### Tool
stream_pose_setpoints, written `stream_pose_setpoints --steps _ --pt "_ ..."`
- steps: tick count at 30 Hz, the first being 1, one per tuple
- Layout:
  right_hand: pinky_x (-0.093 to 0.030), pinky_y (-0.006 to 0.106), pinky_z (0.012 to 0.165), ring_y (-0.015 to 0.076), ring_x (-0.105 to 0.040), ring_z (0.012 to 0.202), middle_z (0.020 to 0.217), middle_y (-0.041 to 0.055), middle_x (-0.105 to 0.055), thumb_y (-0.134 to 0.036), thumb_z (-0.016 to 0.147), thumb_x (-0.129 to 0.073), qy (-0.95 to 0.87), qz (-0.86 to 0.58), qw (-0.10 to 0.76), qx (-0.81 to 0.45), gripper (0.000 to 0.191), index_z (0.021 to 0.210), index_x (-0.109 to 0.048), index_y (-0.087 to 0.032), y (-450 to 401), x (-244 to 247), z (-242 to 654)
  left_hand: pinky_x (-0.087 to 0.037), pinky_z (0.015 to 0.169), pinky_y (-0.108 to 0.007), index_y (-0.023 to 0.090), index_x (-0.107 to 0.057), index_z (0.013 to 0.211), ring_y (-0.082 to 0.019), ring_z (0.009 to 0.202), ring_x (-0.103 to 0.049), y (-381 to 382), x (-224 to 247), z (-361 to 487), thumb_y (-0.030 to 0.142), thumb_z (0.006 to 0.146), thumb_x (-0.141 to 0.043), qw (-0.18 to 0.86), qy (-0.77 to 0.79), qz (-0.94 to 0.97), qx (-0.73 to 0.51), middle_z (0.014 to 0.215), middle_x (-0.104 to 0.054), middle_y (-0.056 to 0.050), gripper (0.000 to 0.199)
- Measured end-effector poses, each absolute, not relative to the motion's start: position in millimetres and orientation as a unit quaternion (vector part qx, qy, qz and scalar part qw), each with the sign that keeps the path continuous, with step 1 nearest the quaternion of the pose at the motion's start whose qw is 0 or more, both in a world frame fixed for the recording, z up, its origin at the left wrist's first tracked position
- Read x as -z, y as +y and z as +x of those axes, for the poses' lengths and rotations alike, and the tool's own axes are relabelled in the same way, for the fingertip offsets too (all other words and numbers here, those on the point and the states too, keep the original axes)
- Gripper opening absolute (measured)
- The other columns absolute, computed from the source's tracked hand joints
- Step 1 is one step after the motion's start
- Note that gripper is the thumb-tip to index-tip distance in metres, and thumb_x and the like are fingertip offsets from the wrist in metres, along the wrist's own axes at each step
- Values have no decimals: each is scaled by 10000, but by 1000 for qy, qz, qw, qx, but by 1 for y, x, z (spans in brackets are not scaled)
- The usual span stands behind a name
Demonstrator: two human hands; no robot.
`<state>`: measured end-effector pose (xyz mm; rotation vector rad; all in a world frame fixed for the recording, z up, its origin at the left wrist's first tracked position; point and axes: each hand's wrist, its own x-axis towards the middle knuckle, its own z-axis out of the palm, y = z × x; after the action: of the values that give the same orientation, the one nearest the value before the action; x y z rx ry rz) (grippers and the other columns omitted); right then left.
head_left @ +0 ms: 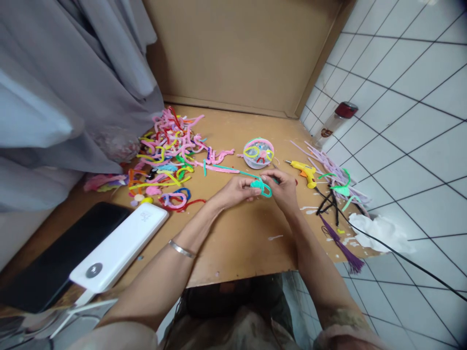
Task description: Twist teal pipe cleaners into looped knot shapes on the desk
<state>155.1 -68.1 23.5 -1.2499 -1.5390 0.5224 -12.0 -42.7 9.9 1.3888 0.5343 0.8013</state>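
Note:
A turquoise pipe cleaner [260, 186], bent into loops, is held between my two hands above the front middle of the table. My left hand [239, 189] pinches it from the left, thumb and fingers closed. On the other side, the closed fingers of my right hand [280, 187] grip it near its upper right part. From the loops, a straight length of turquoise runs left toward a pink pipe cleaner [221, 168] on the table. Just beyond my hands stands a round clear tub [258, 154] with coloured loops on it.
A heap of coloured pipe cleaners [171, 146] lies at left. Nearer are a white power bank [120, 248] and a black phone-like slab [69, 253]. At right are a yellow glue gun [305, 172] with a black cord, a purple tassel [341, 243], tissue [379, 232] and a bottle [333, 124].

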Motion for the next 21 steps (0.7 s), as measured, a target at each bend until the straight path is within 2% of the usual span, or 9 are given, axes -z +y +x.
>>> stream_pose_setpoints --steps 5,12,15,18,21 --pt "-528 342 762 198 -669 774 788 40 -745 -311 790 -638 -617 -511 539 -259 161 798 -754 -199 -69 -26 152 -357 534 -229 146 -667 658 -81 502 -432 -40 -10 -11 593 610 -814 636 273 582 -428 523 -537 24 473" --pt "-533 341 813 191 -669 846 857 25 -734 -365 730 -735 -595 -440 522 -425 265 951 -753 -221 -77 -33 143 -360 531 -227 144 -659 667 -69 497 -431 -37 -14 -11 592 578 -847 633 269 523 -503 559 -554 22 495" --pt "-526 322 770 181 -643 805 763 12 -681 -411 720 -747 -585 -439 523 -437 271 894 -749 -204 -79 -35 139 -354 531 -229 140 -672 696 -68 499 -421 -37 -14 -11 581 596 -843 636 265 517 -508 571 -545 24 484" --pt "-502 304 669 164 -581 684 594 -15 -562 -474 722 -734 -578 -458 526 -424 287 775 -731 -192 -78 -36 137 -349 536 -232 145 -671 705 -75 511 -421 -37 -13 -11 614 607 -822 635 263 537 -490 574 -527 26 503" --pt "-463 282 592 127 -499 578 547 -31 -527 -490 666 -771 -550 -473 551 -412 306 708 -718 -192 -75 -33 137 -328 536 -235 152 -667 709 -88 516 -408 -38 -13 -11 663 653 -763 610 269 575 -475 557 -497 29 524"
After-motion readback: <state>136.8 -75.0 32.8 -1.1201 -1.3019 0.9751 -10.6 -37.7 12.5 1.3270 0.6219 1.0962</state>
